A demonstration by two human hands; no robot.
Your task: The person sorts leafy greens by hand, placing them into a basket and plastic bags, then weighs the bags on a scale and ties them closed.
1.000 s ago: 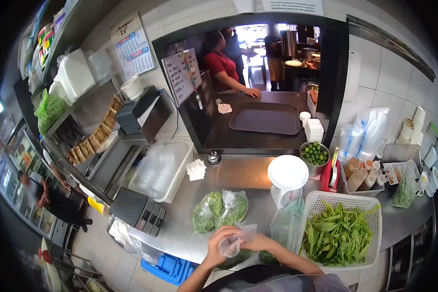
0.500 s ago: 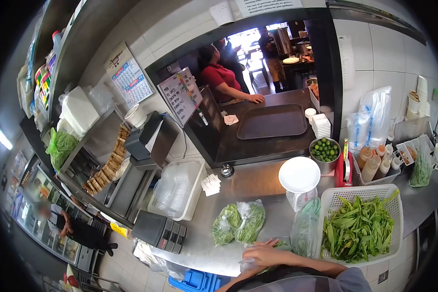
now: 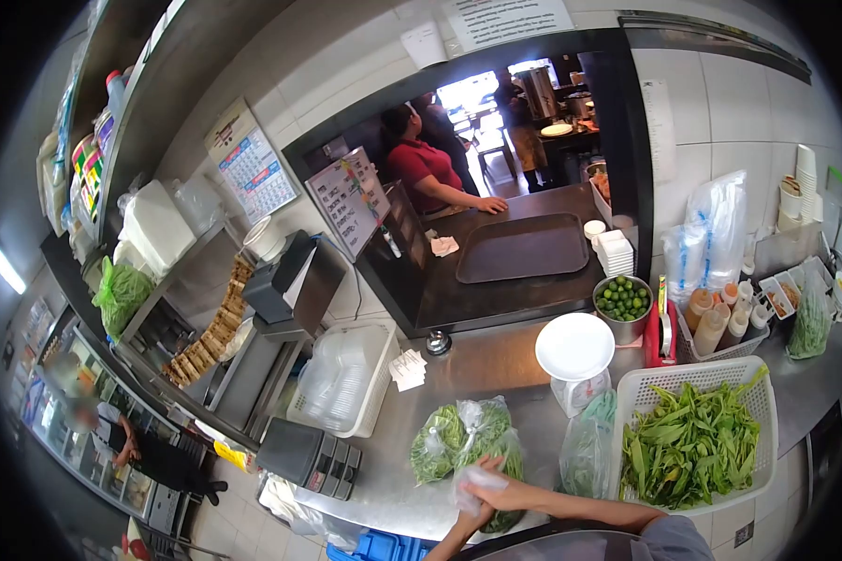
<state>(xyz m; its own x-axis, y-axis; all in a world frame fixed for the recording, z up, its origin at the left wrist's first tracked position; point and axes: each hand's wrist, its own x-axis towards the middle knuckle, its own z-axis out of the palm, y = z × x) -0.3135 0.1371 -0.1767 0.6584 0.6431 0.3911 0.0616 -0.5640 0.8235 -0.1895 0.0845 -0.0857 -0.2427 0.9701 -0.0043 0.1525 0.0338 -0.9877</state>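
Observation:
Two clear bags of leafy greens, a left one (image 3: 437, 447) and a right one (image 3: 482, 423), lie side by side on the steel counter. A third bag of greens (image 3: 508, 465) sits against them, nearest me. My right hand (image 3: 503, 494) is closed on its bunched clear plastic top. My left hand (image 3: 478, 512), partly hidden beneath the right, is also closed at the gathered plastic. To the right are a larger clear bag with greens (image 3: 587, 451) and a white basket (image 3: 769, 439) heaped with long green leaves (image 3: 692, 439).
A white scale (image 3: 574, 348) stands behind the bags, near a bowl of green limes (image 3: 623, 299). Sauce bottles (image 3: 711, 327) sit at the right. Plastic containers (image 3: 335, 379) and a black drawer box (image 3: 299, 458) are left. A person in red (image 3: 426, 168) leans beyond the pass-through window.
Both hands have moved slightly up and left. The third bag, mostly hidden under them before, now lies against the other two, with its plastic top bunched at my hands.

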